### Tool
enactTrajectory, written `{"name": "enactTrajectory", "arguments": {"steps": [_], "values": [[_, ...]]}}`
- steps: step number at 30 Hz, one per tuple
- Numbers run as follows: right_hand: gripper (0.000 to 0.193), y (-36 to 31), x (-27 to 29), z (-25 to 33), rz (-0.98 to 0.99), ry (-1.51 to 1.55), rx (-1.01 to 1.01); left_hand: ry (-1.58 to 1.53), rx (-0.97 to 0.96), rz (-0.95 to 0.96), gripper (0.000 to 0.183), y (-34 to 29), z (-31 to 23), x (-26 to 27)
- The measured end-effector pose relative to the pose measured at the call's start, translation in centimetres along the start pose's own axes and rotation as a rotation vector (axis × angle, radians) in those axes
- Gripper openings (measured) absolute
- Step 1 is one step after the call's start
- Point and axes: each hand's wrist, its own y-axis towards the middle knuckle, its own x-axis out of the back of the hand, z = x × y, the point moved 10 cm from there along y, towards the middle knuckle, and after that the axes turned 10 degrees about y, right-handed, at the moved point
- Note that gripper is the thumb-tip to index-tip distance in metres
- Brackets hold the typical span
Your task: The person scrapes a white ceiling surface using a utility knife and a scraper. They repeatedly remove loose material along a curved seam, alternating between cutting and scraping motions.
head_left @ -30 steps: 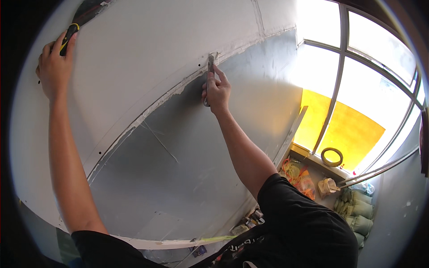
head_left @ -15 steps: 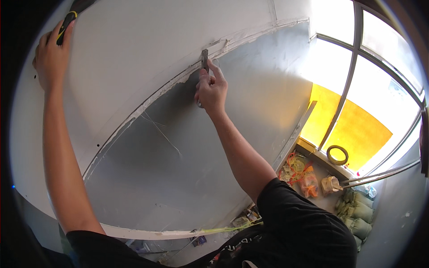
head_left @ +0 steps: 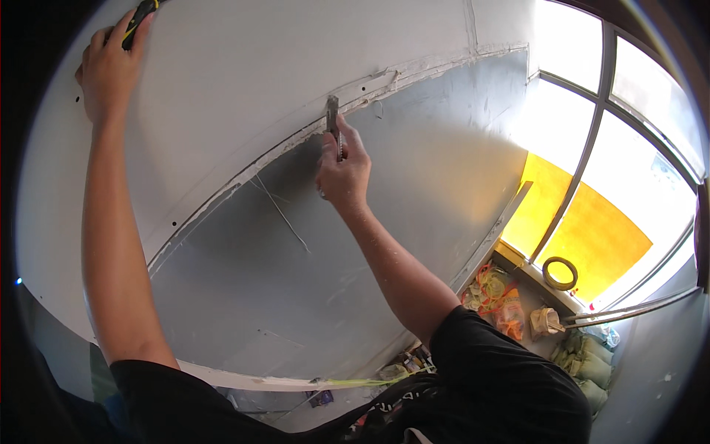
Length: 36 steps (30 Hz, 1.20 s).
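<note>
At the upper left, my left hand [head_left: 109, 78] is closed round the black-and-yellow handle of a putty knife [head_left: 139, 24]; its blade runs out of view. The knuckles are close to the white wall board [head_left: 244, 81]. My right hand [head_left: 345, 172] grips a narrow grey metal tool [head_left: 332, 112], its end pointing up against the board. That end meets the board just above the ragged white seam [head_left: 296, 140], where the board borders a smooth grey panel [head_left: 281, 296]. A small dark hole [head_left: 363, 89] shows to the right of the tool tip.
Loose pale strands [head_left: 285, 218] hang over the grey panel. Framed windows with a yellow sheet [head_left: 592, 222] stand at the right. Below them lie a dark ring-shaped roll [head_left: 560, 273], bags of orange scraps [head_left: 509, 314] and stacked greenish sacks [head_left: 592, 362]. A pale ledge [head_left: 259, 382] curves below.
The view has shifted slightly. My right hand has slid the metal tool left and down along the seam, baring the dark hole. My left hand keeps its grip near the same spot.
</note>
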Motion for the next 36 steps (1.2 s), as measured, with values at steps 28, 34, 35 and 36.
{"name": "enactTrajectory", "arguments": {"steps": [28, 34, 35, 36], "values": [[0.04, -5.4, -3.6, 1.0, 0.046, 0.179, -0.283, -0.038, -0.057, -0.062, 0.048, -0.4, 0.7, 1.1], [0.042, -5.5, -3.7, 1.3, -0.022, 0.05, -0.214, -0.159, 0.15, 0.133, 0.039, -0.7, -3.4, 6.6], [0.042, -5.6, -4.1, 1.8, -0.065, 0.083, -0.173, -0.128, 0.155, 0.125, 0.039, -0.4, -3.3, 6.5], [0.043, -5.8, -4.3, 2.0, -0.11, 0.113, -0.129, -0.1, 0.161, 0.116, 0.04, -0.4, -3.4, 6.4]]}}
